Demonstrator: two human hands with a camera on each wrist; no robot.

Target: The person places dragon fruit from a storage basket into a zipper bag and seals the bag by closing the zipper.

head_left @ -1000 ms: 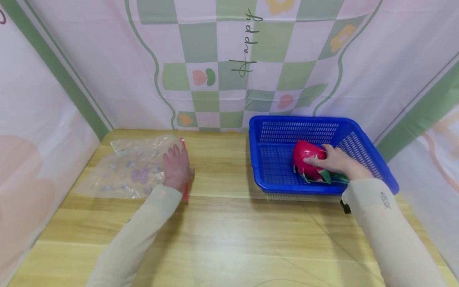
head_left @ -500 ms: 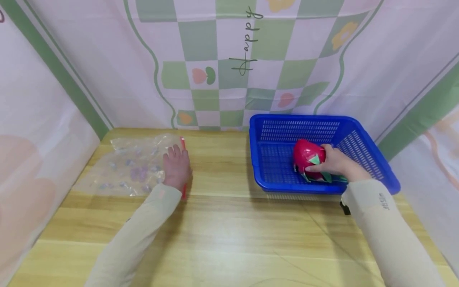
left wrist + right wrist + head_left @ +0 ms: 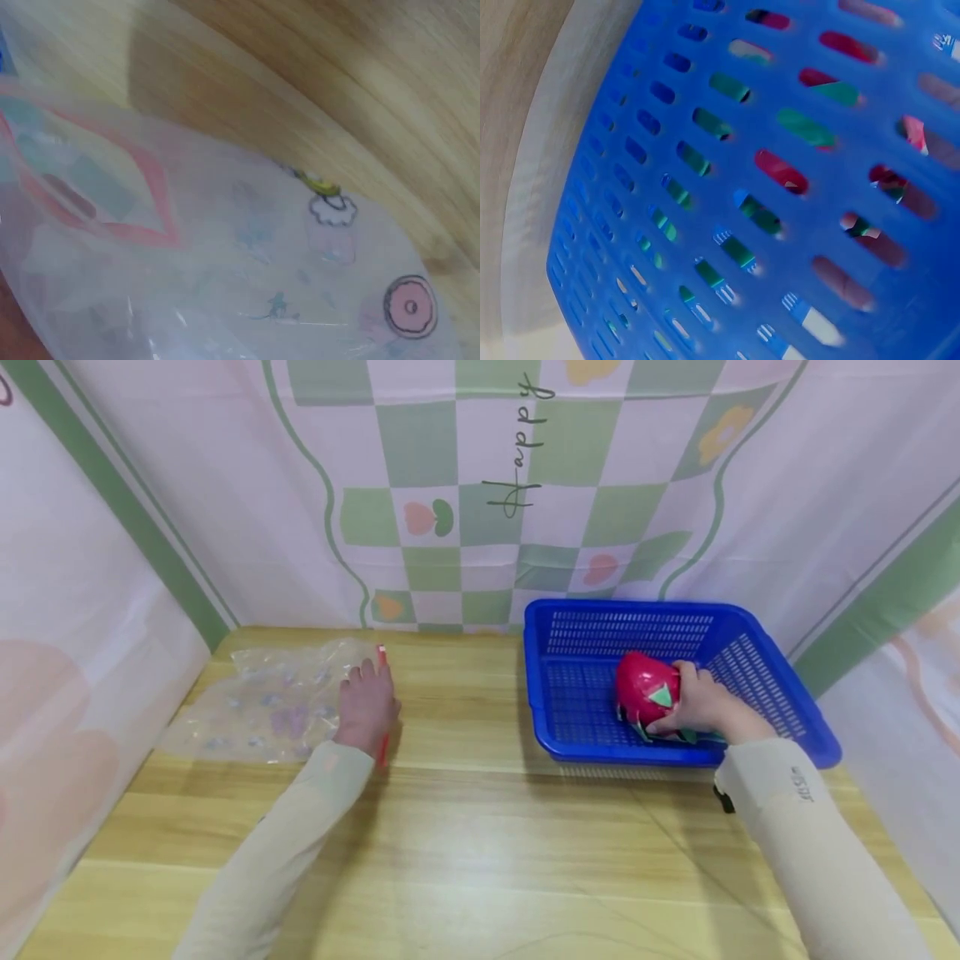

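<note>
My left hand (image 3: 366,706) is at the red-edged mouth of a clear zip bag (image 3: 258,710), which lies flat on the left of the table. In the left wrist view the printed bag (image 3: 300,262) bulges close to the camera, its pink-rimmed mouth standing apart; most of the hand is hidden. On the right, my right hand (image 3: 701,700) grips a shiny red dragon fruit (image 3: 641,681) with green-tipped scales, inside a blue basket (image 3: 551,750). Through the slots of the basket wall, the right wrist view gives glimpses of the dragon fruit (image 3: 781,171).
A wooden table (image 3: 457,843) carries everything. Patterned curtains (image 3: 495,560) close off the back and both sides. Beside the basket's front right corner, partly under the right sleeve, is a small black object (image 3: 723,800). Bare wood lies between bag and basket.
My right thumb has slid lower along the dragon fruit, uncovering a green-tipped scale. The fruit stays in the basket. My left hand has shifted only slightly at the bag's mouth.
</note>
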